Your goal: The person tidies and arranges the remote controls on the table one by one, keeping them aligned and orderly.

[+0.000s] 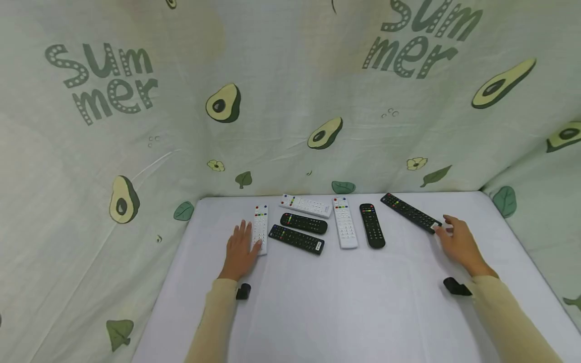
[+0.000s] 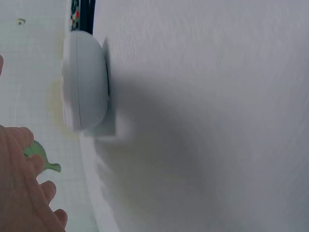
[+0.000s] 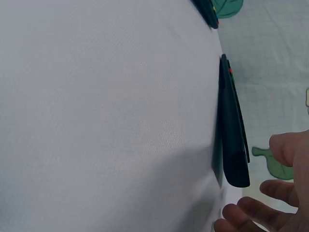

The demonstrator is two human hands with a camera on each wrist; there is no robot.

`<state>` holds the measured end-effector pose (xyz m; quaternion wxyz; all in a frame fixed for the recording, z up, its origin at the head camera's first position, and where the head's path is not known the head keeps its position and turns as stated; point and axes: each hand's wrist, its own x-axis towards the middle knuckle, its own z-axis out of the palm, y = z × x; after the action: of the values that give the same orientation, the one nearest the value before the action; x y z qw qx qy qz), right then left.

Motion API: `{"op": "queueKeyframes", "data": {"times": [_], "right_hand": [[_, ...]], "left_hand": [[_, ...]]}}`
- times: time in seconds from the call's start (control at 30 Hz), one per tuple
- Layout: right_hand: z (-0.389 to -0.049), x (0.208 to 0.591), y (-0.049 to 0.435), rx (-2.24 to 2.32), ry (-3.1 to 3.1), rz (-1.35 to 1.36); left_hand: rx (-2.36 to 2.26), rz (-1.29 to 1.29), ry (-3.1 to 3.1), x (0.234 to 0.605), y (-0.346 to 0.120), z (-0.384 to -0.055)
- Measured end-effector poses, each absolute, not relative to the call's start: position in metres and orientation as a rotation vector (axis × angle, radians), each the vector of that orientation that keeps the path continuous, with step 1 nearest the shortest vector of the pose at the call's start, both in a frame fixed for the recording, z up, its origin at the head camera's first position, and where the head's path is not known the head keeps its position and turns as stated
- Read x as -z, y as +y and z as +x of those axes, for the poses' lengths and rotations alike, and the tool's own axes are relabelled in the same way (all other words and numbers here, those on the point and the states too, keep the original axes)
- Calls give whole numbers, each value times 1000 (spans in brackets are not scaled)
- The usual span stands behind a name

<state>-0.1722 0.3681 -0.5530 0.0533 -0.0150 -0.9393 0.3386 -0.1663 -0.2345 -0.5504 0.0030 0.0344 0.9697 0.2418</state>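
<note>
My left hand (image 1: pixel 240 252) is beside a white remote control (image 1: pixel 260 222) on the left, fingers extended and thumb over its near edge in the head view. The left wrist view has that remote's rounded end (image 2: pixel 87 82) close up, with a gap between it and the fingers (image 2: pixel 24 179). At the right, my right hand (image 1: pixel 459 244) hovers by the near end of a slanted black remote control (image 1: pixel 408 210), its fingers loosely bent. Seen from the right wrist, the thumb and fingers stand around that end of the black remote (image 3: pixel 234 145) without visibly gripping it.
Between the hands lie a tilted white remote (image 1: pixel 306 205), two slanted black remotes (image 1: pixel 304 223) (image 1: pixel 296 239), an upright-lying white remote (image 1: pixel 345 223) and another black remote (image 1: pixel 372 226). All are on a white table (image 1: pixel 354 302). An avocado-printed cloth (image 1: pixel 272 141) hangs behind.
</note>
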Motion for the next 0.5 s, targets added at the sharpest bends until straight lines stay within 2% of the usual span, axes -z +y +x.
{"op": "queueKeyframes", "data": {"times": [0.5], "right_hand": [[-193, 553, 364, -1088, -2883, -153]], "left_hand": [[-914, 213, 3049, 544, -196, -159]]}}
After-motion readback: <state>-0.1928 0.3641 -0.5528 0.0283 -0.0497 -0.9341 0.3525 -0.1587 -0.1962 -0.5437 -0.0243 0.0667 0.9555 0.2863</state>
